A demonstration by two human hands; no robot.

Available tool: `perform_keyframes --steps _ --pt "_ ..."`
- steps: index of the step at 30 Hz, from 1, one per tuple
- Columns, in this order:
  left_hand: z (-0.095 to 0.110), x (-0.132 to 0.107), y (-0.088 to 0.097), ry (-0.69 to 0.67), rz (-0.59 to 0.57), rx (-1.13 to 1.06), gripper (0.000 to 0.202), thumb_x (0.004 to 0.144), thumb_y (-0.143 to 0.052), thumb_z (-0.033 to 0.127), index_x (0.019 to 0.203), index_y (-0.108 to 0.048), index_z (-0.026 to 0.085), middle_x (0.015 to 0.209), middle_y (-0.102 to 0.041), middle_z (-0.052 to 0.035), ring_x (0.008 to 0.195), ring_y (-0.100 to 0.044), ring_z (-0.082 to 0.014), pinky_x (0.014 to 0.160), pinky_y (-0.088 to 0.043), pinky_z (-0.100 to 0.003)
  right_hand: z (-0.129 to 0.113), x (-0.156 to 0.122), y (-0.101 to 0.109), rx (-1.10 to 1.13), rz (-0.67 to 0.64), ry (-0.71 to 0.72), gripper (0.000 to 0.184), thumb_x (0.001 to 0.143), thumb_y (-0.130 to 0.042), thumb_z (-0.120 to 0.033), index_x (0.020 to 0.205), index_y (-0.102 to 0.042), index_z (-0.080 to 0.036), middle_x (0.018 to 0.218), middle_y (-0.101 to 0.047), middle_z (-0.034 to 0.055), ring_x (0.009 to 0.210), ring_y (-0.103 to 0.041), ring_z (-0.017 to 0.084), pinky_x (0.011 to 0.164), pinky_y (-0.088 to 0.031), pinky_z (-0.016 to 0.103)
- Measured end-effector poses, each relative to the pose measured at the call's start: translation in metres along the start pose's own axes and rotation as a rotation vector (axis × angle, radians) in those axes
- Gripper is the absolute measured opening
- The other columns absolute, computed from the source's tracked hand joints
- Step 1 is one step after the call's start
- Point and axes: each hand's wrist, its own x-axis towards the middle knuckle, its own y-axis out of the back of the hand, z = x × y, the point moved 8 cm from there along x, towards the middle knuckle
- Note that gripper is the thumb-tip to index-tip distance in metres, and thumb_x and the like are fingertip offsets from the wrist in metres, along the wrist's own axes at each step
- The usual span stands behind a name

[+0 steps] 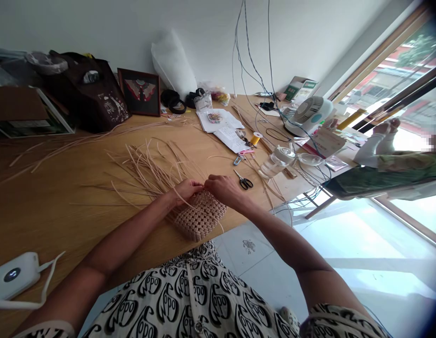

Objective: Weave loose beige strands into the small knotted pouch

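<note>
Woven cane panel (200, 217) laid on wooden table (63, 220) at 6 o'clock from the hands, left hand (184, 192) and right hand (221, 189) held together at its top edge, clamp on strands unclear, loose cane strands (144, 171) fanned at 10 o'clock, scissors (243, 180) at 3 o'clock

We find a woven panel (200, 216) of matt, rough cane, and loose strips (144, 171) of the same pale fibre (dry-looking, with no gloss). The table (63, 225) is smooth wood with a satin finish. We note scissors (243, 180) with metal blades and black plastic handles, a fan (309, 115) of smooth plastic, matt paper sheets (229, 139), and a printed cloth shirt (190, 300).
</note>
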Motion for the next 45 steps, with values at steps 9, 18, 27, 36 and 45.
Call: perform_keyframes --steps 9,18,27,36,45 --pt "0.011 -0.008 -0.003 -0.02 -0.007 -0.058 0.007 0.059 -0.067 0.016 0.061 -0.064 0.011 0.058 -0.064 -0.003 0.052 -0.057 -0.0109 0.058 -0.044 -0.025 -0.024 -0.026 -0.004 -0.003 -0.093 0.067 0.012 0.086 -0.041 -0.01 0.091 -0.05 -0.015 0.091 -0.058 0.0077 0.07 -0.057 0.015 0.055 -0.031 0.026" --pt "0.016 -0.015 -0.005 -0.043 0.041 0.013 0.015 0.061 -0.07 0.024 0.061 -0.064 0.01 0.058 -0.064 -0.0038 0.053 -0.056 -0.0109 0.054 -0.043 -0.023 -0.041 -0.04 -0.003 0.012 0.03 0.085 0.014 0.09 -0.038 -0.014 0.09 -0.052 -0.014 0.091 -0.057 0.0082 0.07 -0.055 0.015 0.054 -0.031 0.026" --pt "0.028 -0.021 -0.004 -0.169 0.122 0.101 0.021 0.064 -0.066 0.031 0.057 -0.056 0.014 0.052 -0.052 0.003 0.047 -0.043 -0.0071 0.048 -0.033 -0.021 0.033 -0.015 0.007 0.584 0.276 -0.269 0.022 0.085 -0.049 -0.028 0.08 -0.066 -0.014 0.071 -0.064 0.0038 0.064 -0.053 0.011 0.059 -0.036 0.023" --pt "0.025 -0.022 -0.007 -0.177 0.112 0.169 0.021 0.068 -0.062 0.035 0.067 -0.062 0.014 0.063 -0.06 -0.0001 0.056 -0.05 -0.0096 0.055 -0.038 -0.021 0.1 -0.012 -0.036 0.975 0.278 -0.67 0.032 0.086 -0.043 -0.035 0.062 -0.051 -0.015 0.048 -0.042 -0.0043 0.041 -0.036 0.006 0.043 -0.03 0.02" --pt "0.024 -0.016 -0.003 -0.206 0.193 0.281 0.022 0.068 -0.061 0.036 0.064 -0.063 0.014 0.057 -0.057 0.0013 0.055 -0.046 -0.0106 0.054 -0.035 -0.022 0.081 -0.024 0.014 0.349 0.487 -0.531 0.019 0.083 -0.057 -0.03 0.093 -0.064 -0.016 0.085 -0.063 0.0076 0.072 -0.055 0.017 0.06 -0.033 0.025"
